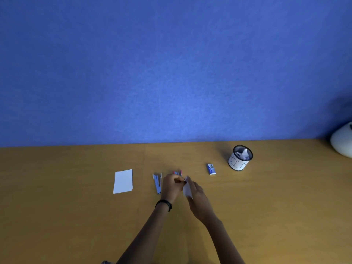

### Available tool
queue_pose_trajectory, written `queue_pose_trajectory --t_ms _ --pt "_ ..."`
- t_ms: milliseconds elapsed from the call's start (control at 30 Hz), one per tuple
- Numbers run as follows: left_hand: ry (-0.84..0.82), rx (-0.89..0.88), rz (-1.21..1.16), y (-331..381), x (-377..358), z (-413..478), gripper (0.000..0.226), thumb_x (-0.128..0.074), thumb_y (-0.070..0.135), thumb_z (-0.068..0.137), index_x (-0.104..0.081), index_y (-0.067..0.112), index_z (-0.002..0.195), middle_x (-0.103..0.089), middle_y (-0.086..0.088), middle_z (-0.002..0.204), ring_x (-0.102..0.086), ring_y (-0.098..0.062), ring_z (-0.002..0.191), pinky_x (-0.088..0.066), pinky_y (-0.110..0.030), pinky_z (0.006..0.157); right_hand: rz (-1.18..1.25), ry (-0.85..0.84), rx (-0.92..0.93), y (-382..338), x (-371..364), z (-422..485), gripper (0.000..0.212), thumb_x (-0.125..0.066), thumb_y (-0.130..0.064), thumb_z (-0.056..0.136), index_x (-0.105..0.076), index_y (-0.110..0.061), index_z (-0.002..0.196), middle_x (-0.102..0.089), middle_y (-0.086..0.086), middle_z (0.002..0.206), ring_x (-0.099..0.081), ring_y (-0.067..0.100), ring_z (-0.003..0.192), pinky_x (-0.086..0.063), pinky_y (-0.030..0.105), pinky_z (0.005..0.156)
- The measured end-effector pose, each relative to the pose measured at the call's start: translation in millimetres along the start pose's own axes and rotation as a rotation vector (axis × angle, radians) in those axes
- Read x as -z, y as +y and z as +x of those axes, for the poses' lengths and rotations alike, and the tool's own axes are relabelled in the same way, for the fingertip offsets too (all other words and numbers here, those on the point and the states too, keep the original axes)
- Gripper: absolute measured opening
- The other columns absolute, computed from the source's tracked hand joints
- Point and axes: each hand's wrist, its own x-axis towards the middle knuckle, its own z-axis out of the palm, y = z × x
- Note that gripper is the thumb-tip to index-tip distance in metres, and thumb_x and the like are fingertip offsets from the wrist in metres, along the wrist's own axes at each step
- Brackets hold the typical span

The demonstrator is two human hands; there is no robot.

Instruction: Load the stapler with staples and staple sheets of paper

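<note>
A blue stapler [157,183] lies opened out flat on the wooden desk [76,216], just left of my hands. My left hand [172,185], with a black band at the wrist, has its fingers curled and pinches something small at the top edge of a white slip of paper [187,189]. My right hand [198,199] holds that slip from the right side. A small stack of white sheets [123,181] lies further left. A blue staple box [211,169] rests to the right. Red and blue items [178,172] peek out behind my left hand.
A black mesh cup [240,158] wrapped in a paper label reading BIN holds crumpled paper at the back right. A white rounded object [342,141] sits at the far right edge. A blue partition wall [171,73] rises behind the desk.
</note>
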Motion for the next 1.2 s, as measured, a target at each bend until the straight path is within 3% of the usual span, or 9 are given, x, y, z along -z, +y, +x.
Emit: queue_pose_trajectory --t_ms 100,233,333,467,700,900,1000,1100,1200 --pt "-0.010 -0.018 0.035 9 -5 4 0.020 -0.062 0.001 0.082 -0.070 0.004 0.064 -0.064 -0.011 0.058 -0.057 -0.012 0.056 -0.045 -0.028 0.055 -0.150 0.027 -0.025 -2 0 5 0.071 -0.037 0.002 0.091 0.001 -0.017 0.149 -0.034 0.005 0.138 -0.041 0.022 0.122 -0.045 0.029 0.085" --pt "-0.005 -0.007 0.053 13 -9 6 0.018 -0.062 0.002 0.082 -0.071 -0.001 0.067 -0.057 0.004 0.050 -0.050 0.002 0.048 -0.038 -0.012 0.049 -0.191 0.047 -0.025 -2 2 9 0.071 -0.035 0.007 0.090 -0.001 -0.014 0.149 -0.032 0.007 0.137 -0.045 0.022 0.119 -0.045 0.027 0.086" --pt "-0.002 0.021 0.042 12 -12 5 0.019 -0.062 0.003 0.083 -0.069 -0.003 0.067 -0.053 0.007 0.047 -0.046 0.003 0.044 -0.034 -0.010 0.046 -0.206 0.047 0.001 -4 2 8 0.069 -0.038 0.004 0.093 0.000 -0.009 0.149 -0.024 0.006 0.144 -0.046 0.022 0.120 -0.047 0.025 0.086" --pt "-0.035 0.068 -0.017 17 -14 2 0.021 -0.057 0.001 0.085 -0.068 0.002 0.067 -0.054 0.002 0.053 -0.048 -0.002 0.050 -0.036 -0.012 0.050 -0.159 0.042 0.003 -4 5 11 0.064 -0.045 -0.007 0.095 -0.009 -0.008 0.147 -0.015 0.005 0.151 -0.047 0.021 0.125 -0.048 0.027 0.091" --pt "-0.141 0.093 0.010 29 -14 3 0.035 -0.049 0.001 0.085 -0.050 0.015 0.053 -0.045 0.002 0.055 -0.044 -0.007 0.055 -0.033 -0.016 0.052 -0.124 0.057 -0.027 2 15 22 0.056 -0.049 -0.018 0.095 -0.026 -0.010 0.145 -0.038 0.006 0.141 -0.053 0.021 0.118 -0.047 0.032 0.092" --pt "-0.312 0.077 0.130 27 -16 1 0.016 -0.048 0.008 0.088 -0.057 0.007 0.075 -0.050 -0.004 0.072 -0.049 -0.013 0.071 -0.035 -0.023 0.066 -0.111 0.107 -0.059 12 11 20 0.038 -0.049 -0.019 0.095 -0.047 -0.013 0.132 -0.052 0.006 0.126 -0.059 0.021 0.106 -0.050 0.033 0.085" --pt "-0.352 0.071 0.152 25 -18 0 0.020 -0.048 0.013 0.092 -0.065 0.005 0.088 -0.055 -0.007 0.085 -0.053 -0.015 0.084 -0.037 -0.024 0.072 -0.139 0.127 -0.073 16 12 22 0.029 -0.050 -0.014 0.094 -0.055 -0.014 0.122 -0.056 0.006 0.117 -0.060 0.019 0.100 -0.051 0.031 0.081" --pt "-0.344 0.095 0.092 22 -20 1 0.024 -0.047 0.015 0.093 -0.066 0.001 0.092 -0.055 -0.009 0.084 -0.053 -0.016 0.082 -0.039 -0.025 0.073 -0.205 0.143 -0.102 15 13 25 0.029 -0.049 -0.010 0.092 -0.056 -0.015 0.120 -0.056 0.004 0.115 -0.059 0.019 0.100 -0.050 0.029 0.078" --pt "-0.289 0.158 -0.070 20 -22 2 0.020 -0.048 0.013 0.094 -0.066 0.007 0.090 -0.063 -0.004 0.084 -0.062 -0.009 0.082 -0.049 -0.014 0.069 -0.257 0.134 -0.105 13 14 30 0.031 -0.050 -0.008 0.091 -0.054 -0.018 0.120 -0.055 0.001 0.117 -0.058 0.016 0.103 -0.051 0.027 0.079"
